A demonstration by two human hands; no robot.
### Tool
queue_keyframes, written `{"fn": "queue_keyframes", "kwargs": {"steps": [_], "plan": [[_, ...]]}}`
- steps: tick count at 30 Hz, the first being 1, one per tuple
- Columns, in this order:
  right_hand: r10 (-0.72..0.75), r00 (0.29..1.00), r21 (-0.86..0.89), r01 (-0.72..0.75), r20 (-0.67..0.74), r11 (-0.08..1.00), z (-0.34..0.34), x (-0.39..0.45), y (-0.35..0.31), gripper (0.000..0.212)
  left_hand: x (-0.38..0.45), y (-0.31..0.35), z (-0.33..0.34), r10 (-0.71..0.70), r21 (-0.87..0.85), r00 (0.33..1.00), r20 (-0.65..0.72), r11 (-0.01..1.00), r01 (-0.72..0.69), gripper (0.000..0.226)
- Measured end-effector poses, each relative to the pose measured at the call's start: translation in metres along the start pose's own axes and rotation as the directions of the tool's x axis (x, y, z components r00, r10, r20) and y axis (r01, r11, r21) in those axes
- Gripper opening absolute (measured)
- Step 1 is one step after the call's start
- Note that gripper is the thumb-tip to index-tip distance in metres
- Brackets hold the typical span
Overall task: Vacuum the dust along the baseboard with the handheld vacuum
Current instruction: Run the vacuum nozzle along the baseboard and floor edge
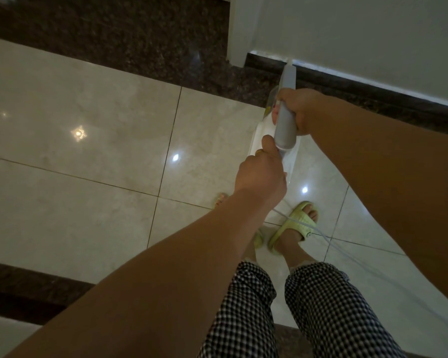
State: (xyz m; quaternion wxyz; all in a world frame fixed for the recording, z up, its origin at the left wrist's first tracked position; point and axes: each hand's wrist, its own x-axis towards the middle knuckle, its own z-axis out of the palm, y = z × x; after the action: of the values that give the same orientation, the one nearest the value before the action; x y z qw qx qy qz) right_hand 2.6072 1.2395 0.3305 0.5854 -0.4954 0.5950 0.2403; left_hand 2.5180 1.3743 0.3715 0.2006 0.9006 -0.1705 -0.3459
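Note:
The grey and white handheld vacuum (pixel 285 117) points away from me, its narrow nozzle tip touching the top of the dark stone baseboard (pixel 373 91) under the white wall. My right hand (pixel 301 107) grips the vacuum's grey handle from the right side. My left hand (pixel 263 174) holds the rear end of the vacuum, fingers curled where the white power cord (pixel 318 232) leaves it. The cord trails back over the floor past my feet.
Glossy beige floor tiles (pixel 88 140) spread to the left, bordered by a dark granite strip (pixel 114 32). A white door frame or wall corner (pixel 237 29) stands just left of the nozzle. My feet in green slippers (pixel 295 226) stand below the vacuum.

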Motion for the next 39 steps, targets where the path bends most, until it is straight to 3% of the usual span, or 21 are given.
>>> {"fn": "queue_keyframes", "kwargs": {"steps": [12,21,39], "plan": [[-0.023,1.0,-0.008,0.023,-0.002,1.0,0.008,-0.003,0.0,0.036,0.0,-0.005,-0.002,-0.015,-0.024,1.0,-0.015,1.0,0.015,0.059],[-0.037,0.998,0.007,0.037,0.043,0.999,0.011,-0.009,-0.002,0.027,-0.002,-0.007,-0.003,-0.033,-0.055,0.999,-0.026,0.998,0.032,0.055],[-0.045,0.998,-0.023,0.045,0.038,0.999,0.025,-0.017,-0.002,0.036,-0.003,-0.015,-0.003,-0.063,-0.079,0.997,-0.038,0.995,0.06,0.054]]}}
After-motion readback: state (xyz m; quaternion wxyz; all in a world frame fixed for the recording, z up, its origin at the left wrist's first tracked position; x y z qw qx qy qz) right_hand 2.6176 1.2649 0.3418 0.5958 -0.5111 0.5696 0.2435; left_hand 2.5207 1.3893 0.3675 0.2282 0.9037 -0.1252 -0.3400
